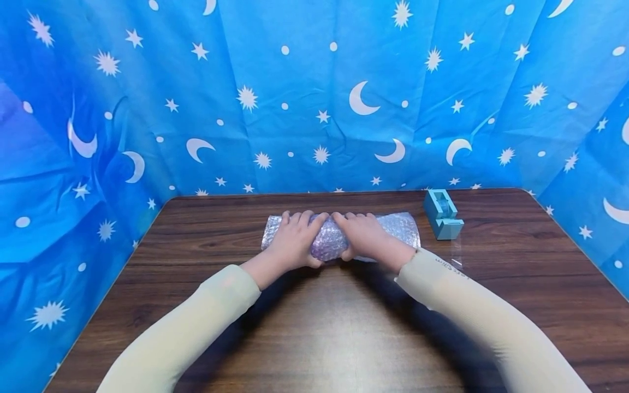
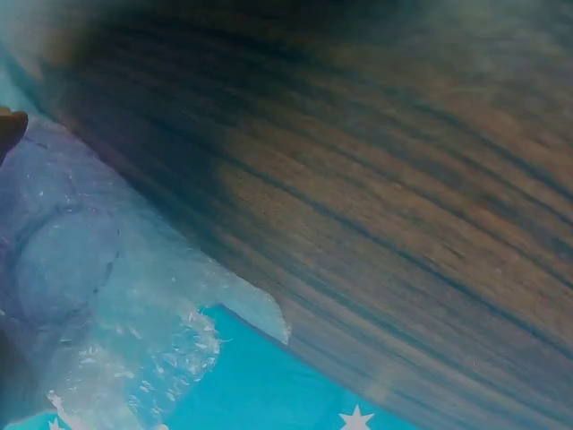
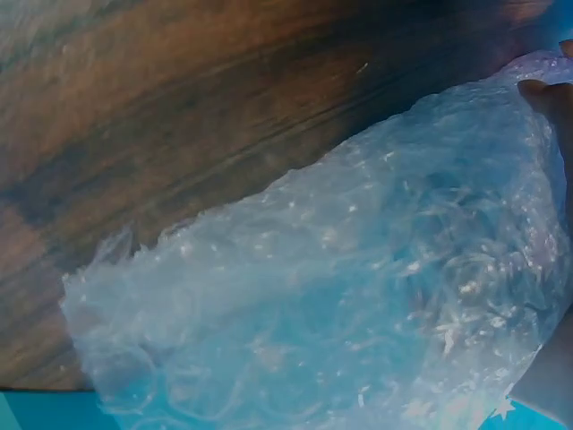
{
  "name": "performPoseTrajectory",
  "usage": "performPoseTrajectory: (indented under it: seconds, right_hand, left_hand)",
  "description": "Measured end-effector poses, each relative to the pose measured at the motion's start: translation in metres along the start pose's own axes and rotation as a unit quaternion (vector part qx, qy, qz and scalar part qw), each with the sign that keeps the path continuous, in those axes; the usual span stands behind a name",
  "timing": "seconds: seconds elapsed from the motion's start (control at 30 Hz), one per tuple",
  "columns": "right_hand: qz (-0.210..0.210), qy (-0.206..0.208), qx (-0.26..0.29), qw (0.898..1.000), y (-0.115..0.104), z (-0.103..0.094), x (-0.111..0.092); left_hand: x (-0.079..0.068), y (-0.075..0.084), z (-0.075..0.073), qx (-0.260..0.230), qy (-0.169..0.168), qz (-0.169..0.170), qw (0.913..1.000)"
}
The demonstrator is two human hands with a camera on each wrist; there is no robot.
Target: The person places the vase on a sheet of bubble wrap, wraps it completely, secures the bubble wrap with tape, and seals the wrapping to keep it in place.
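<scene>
A roll of clear bubble wrap [image 1: 330, 240] lies crosswise toward the back of the table, with something purplish showing through its middle. My left hand [image 1: 295, 240] grips it left of the middle, fingers over the top and thumb along the near side. Close beside it, my right hand [image 1: 366, 236] holds the roll the same way. Through the wrap [image 2: 67, 260] in the left wrist view, a round outline shows at that end. Flattened, crinkled wrap [image 3: 295, 287] extends past the right hand in the right wrist view. What is wrapped inside is mostly hidden.
A teal tape dispenser [image 1: 443, 214] stands to the right of the roll, with a clear strip of tape [image 1: 457, 252] in front of it. The dark wood table [image 1: 314, 338] reaches back to a blue curtain [image 1: 304, 71] with stars and moons.
</scene>
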State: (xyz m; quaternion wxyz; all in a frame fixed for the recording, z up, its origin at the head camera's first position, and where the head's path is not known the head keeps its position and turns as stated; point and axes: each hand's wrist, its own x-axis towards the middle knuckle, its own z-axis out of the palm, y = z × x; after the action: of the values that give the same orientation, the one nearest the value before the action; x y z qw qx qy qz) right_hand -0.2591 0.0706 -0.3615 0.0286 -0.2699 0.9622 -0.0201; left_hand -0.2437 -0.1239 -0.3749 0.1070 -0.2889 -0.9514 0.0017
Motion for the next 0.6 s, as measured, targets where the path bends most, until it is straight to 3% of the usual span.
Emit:
performPoseTrajectory:
  seconds: [0.27,0.6]
  right_hand:
    - [-0.006,0.019,0.022,1.0,0.006,0.003,0.001]
    - [-0.016,0.004,0.045,0.999,0.01,0.004,0.002]
  left_hand:
    - [0.007,-0.001,-0.001,-0.022,-0.009,0.0,0.9997]
    - [0.011,-0.002,-0.001,-0.032,-0.03,-0.003,0.999]
